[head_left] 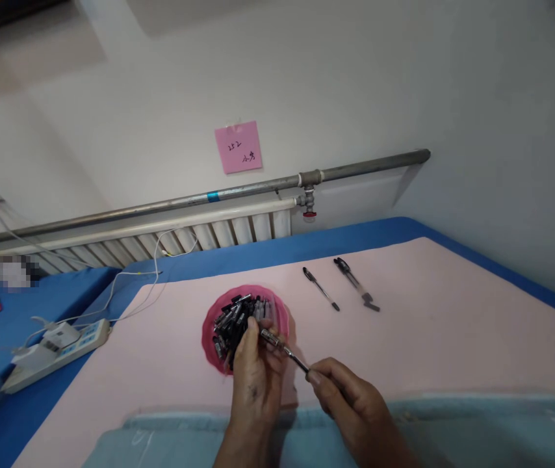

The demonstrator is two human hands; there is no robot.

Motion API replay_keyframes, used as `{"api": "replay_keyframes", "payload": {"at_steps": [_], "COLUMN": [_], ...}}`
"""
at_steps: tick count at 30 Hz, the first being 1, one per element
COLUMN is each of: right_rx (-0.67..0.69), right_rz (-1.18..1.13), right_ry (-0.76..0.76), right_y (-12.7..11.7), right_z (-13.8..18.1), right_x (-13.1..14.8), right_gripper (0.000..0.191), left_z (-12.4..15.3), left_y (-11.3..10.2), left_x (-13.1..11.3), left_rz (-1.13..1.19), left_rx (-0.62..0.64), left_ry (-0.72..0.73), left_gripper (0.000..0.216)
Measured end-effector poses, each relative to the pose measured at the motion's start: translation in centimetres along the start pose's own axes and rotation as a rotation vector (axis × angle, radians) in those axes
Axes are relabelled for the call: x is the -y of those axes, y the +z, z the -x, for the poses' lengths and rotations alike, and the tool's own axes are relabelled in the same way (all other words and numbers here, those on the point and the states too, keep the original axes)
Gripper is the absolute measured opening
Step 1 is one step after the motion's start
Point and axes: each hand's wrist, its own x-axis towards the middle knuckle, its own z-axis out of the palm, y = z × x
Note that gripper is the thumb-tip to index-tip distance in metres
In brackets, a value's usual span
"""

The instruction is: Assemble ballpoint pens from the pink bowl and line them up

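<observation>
My left hand [258, 370] is closed on the upper part of a pen [273, 338], with the thumb on top, just over the near right rim of a pink bowl [206, 325]. Toward the lower right, the pen's thin dark length runs to my right hand [350, 396], whose thumb and fingers pinch its end. Whether the two parts are joined or apart, I cannot tell. Many black and clear pen pieces [231, 325] fill the bowl, partly hidden by my left hand. To its right lie a single pen [321, 288] and a small group of pens [353, 278] with a loose dark cap [372, 305].
Pale pink paper [433, 325] covers the blue table [379, 231]. A white power strip [82, 341] with plugged-in chargers and loose white cables is at the left. Behind stand a radiator [238, 231] and a pipe [160, 209]. Teal cloth [477, 429] lies along the near edge.
</observation>
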Motion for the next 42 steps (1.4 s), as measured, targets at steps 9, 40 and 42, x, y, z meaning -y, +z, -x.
{"api": "replay_keyframes", "payload": {"at_steps": [9, 40, 42], "right_rx": [0.018, -0.015, -0.002], "right_rz": [0.090, 0.018, 0.032], "right_ry": [-0.037, -0.035, -0.048], "right_y": [-0.7, -0.8, -0.6], "right_z": [-0.6, -0.6, -0.5], "right_x": [-0.8, -0.2, -0.4], "right_gripper": [0.027, 0.026, 0.027], "left_z": [0.1, 1.1, 1.0], "left_y": [0.1, 0.2, 0.2], "left_x": [0.8, 0.5, 0.2], "left_rz": [-0.041, -0.131, -0.103], "left_rx": [0.002, 0.191, 0.166], "left_ry": [0.079, -0.058, -0.059], "left_gripper": [0.018, 0.014, 0.012]}}
